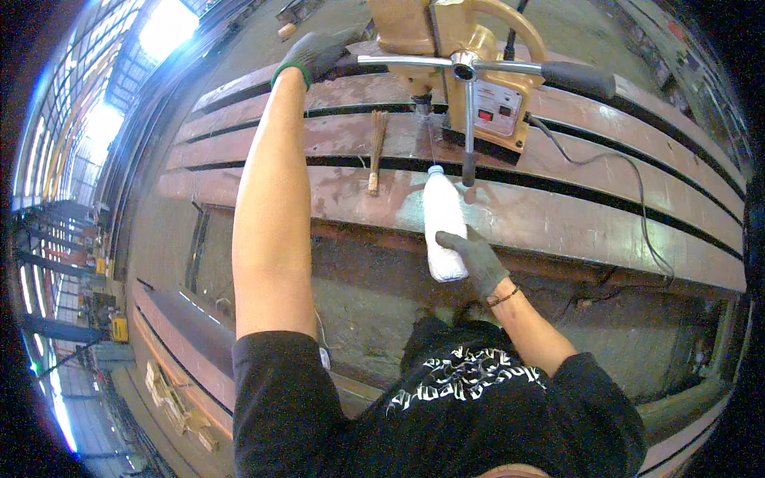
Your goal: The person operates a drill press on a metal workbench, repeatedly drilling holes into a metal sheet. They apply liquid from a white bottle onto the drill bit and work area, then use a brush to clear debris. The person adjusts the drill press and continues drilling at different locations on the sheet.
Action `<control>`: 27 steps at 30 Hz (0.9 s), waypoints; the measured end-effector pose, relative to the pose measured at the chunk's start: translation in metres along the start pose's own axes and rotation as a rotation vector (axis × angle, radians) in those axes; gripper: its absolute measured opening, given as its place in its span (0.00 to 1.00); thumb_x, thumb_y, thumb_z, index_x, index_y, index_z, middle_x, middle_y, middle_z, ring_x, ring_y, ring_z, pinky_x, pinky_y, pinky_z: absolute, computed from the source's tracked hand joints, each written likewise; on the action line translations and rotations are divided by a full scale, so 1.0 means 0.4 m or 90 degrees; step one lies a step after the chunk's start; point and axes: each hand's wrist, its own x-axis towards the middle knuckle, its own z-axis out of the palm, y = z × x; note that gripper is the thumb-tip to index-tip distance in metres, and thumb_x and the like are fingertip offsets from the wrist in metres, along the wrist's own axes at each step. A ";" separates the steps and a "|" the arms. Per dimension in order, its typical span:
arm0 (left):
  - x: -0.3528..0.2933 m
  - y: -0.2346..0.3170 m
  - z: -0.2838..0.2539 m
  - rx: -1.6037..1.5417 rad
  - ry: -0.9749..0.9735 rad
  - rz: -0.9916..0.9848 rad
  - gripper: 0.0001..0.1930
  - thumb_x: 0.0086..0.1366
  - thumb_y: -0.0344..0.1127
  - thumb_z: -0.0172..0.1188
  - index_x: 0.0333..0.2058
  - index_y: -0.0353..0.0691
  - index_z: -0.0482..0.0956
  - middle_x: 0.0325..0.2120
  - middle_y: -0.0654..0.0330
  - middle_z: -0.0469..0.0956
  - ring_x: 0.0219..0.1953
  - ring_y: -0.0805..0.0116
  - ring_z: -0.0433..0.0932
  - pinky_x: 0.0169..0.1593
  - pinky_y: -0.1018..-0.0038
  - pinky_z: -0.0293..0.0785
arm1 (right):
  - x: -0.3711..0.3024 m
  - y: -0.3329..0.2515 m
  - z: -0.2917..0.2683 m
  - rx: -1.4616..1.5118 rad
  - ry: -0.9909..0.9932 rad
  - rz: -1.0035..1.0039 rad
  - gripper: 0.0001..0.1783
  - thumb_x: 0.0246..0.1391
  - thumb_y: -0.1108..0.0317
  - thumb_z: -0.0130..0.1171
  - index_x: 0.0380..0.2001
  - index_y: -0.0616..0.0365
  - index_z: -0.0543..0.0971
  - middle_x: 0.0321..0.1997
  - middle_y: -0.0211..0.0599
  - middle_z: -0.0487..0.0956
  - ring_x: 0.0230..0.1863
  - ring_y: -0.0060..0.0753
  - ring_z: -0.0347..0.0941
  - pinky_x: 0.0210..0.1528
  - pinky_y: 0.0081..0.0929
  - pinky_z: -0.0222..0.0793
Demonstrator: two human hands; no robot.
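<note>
A tan magnetic drill (486, 56) stands on the rusty steel beams, its spoked feed handle (398, 60) facing me. My left hand (319, 56), in a grey glove with a green cuff, is closed round the grip at the left end of one spoke. In my gloved right hand (478, 259) is a white plastic bottle (444, 211) with a pale blue cap, tilted with its nozzle toward the drill. A thin line, which looks like a stream of liquid, runs between the nozzle and the cutter (421, 103). Wet patches darken the steel nearby.
Left of the bottle, a brush of thin bristles (376, 151) lies across the steel beam (351, 183). A black power cable (629, 163) trails from the drill over the beams to the right. Dark gaps separate the beams. Wooden pieces (171, 402) lie at lower left.
</note>
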 end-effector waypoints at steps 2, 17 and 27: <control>-0.010 0.014 -0.009 0.006 0.008 -0.015 0.17 0.68 0.37 0.58 0.55 0.50 0.77 0.30 0.53 0.87 0.23 0.61 0.84 0.30 0.64 0.80 | 0.012 0.012 -0.013 -0.026 -0.006 0.002 0.42 0.56 0.55 0.70 0.67 0.65 0.67 0.56 0.41 0.79 0.51 0.33 0.78 0.54 0.31 0.76; -0.040 0.042 -0.038 0.027 0.001 -0.013 0.17 0.70 0.40 0.58 0.55 0.44 0.75 0.30 0.57 0.86 0.27 0.58 0.84 0.30 0.65 0.81 | 0.007 0.014 -0.007 -0.027 0.000 -0.060 0.34 0.58 0.57 0.68 0.60 0.68 0.72 0.49 0.38 0.81 0.45 0.30 0.78 0.48 0.30 0.76; -0.041 0.039 -0.030 -0.095 -0.009 -0.088 0.18 0.72 0.42 0.57 0.57 0.46 0.75 0.31 0.54 0.85 0.26 0.60 0.85 0.27 0.66 0.80 | 0.013 0.030 -0.010 -0.017 0.002 -0.037 0.36 0.56 0.58 0.70 0.62 0.65 0.70 0.52 0.39 0.80 0.47 0.31 0.78 0.49 0.30 0.76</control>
